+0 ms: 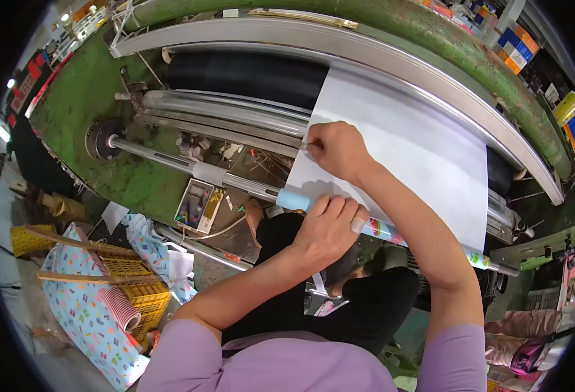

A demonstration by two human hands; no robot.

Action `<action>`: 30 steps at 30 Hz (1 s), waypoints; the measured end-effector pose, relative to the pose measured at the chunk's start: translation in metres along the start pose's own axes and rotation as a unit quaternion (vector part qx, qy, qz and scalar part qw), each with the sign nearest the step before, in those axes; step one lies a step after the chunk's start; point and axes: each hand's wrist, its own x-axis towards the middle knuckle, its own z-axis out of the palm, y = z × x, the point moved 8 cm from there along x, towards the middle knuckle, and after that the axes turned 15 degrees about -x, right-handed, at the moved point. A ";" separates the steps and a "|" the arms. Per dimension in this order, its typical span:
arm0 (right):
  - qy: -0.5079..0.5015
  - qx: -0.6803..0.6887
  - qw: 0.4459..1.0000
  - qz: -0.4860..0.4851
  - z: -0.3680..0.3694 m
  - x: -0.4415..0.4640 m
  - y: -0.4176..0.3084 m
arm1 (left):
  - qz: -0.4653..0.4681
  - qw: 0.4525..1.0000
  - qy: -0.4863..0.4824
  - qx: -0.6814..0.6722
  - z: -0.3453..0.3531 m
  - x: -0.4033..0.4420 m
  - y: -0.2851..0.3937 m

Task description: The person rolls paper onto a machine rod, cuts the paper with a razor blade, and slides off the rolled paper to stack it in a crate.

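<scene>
Your left hand (332,225) lies curled over the slim paper roll with a pale-blue end and a colourful printed middle (382,230); the palm is hidden, so I can't tell whether it grips or just rests. Your right hand (337,151) is folded in, fingertips together at the left edge of the broad, smooth white sheet (424,150); I can't tell whether they pinch the edge or something small.

The sheet stretches from under the long silver metal bar (287,32) at the machine's far edge to the roll at its near edge, covering part of the black cylindrical roller (241,77). The roll sits along the bright steel shaft (150,151), which meets a dark round flange (102,139) on the machine's scuffed green metal side plate (72,124).

Below that shaft, towards your left, is a small pale box of oddments (198,228). Farther left, in the room, light-blue patterned paper (81,304) and a red-and-white striped roll (119,307) are beside a yellow plastic basket (153,304). Orange-and-blue boxes (518,49) are stacked beyond the machine's far right corner.
</scene>
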 end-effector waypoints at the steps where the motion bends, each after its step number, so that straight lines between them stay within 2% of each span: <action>1: 0.015 -0.023 0.999 -0.033 -0.002 0.002 -0.005 | 0.008 1.000 0.007 0.017 0.001 0.000 0.001; 2: 0.015 -0.022 0.999 -0.027 -0.002 0.002 -0.005 | 0.012 1.000 0.004 0.014 0.002 0.000 0.002; 5: -0.018 -0.148 0.987 -0.066 -0.004 -0.004 -0.002 | 0.014 1.000 0.020 0.003 0.000 0.002 0.002; 7: -0.046 -0.176 0.982 -0.050 -0.021 -0.032 0.024 | 0.011 1.000 0.005 0.013 0.002 0.003 0.002; 10: -0.086 -0.231 0.969 -0.022 -0.049 -0.106 0.093 | -0.008 1.000 -0.019 0.020 0.008 0.001 -0.001; 12: -0.062 -0.249 0.966 -0.005 -0.084 -0.173 0.144 | -0.016 0.999 -0.029 0.011 0.011 0.001 -0.002; 14: -0.125 -0.336 0.932 0.052 -0.113 -0.246 0.208 | -0.026 0.999 -0.025 0.028 0.010 0.000 -0.003; 15: -0.128 -0.365 0.919 0.073 -0.133 -0.288 0.244 | -0.018 0.999 -0.022 0.026 0.008 0.002 0.001; 17: -0.121 -0.398 0.905 0.093 -0.161 -0.314 0.268 | -0.014 0.998 -0.040 0.041 0.005 0.006 0.005; 19: -0.002 -0.406 0.895 0.186 -0.227 -0.298 0.249 | -0.011 0.998 -0.038 0.058 0.004 0.014 0.011; 21: 0.136 -0.243 0.931 0.236 -0.266 -0.247 0.211 | -0.021 0.995 -0.102 0.011 0.025 0.019 0.023; 22: 0.218 -0.140 0.941 0.216 -0.275 -0.221 0.207 | -0.026 0.990 -0.136 -0.014 0.037 0.022 0.031; 24: 0.286 -0.027 0.939 0.189 -0.286 -0.149 0.197 | -0.014 0.988 -0.144 -0.044 0.057 0.039 0.060; 25: 0.288 -0.021 0.935 0.205 -0.285 -0.115 0.195 | 0.011 0.989 -0.134 -0.061 0.070 0.047 0.079; 26: 0.261 0.061 0.935 0.233 -0.277 -0.083 0.205 | 0.036 0.988 -0.125 -0.080 0.081 0.053 0.099; 27: 0.275 0.105 0.921 0.254 -0.266 -0.059 0.215 | 0.044 0.987 -0.129 -0.085 0.091 0.061 0.116; 29: 0.292 -0.026 0.903 0.314 -0.259 -0.044 0.229 | 0.111 0.983 -0.130 -0.059 0.106 0.078 0.151; 30: 0.293 -0.031 0.897 0.330 -0.267 -0.073 0.224 | 0.124 0.980 -0.139 -0.070 0.114 0.083 0.162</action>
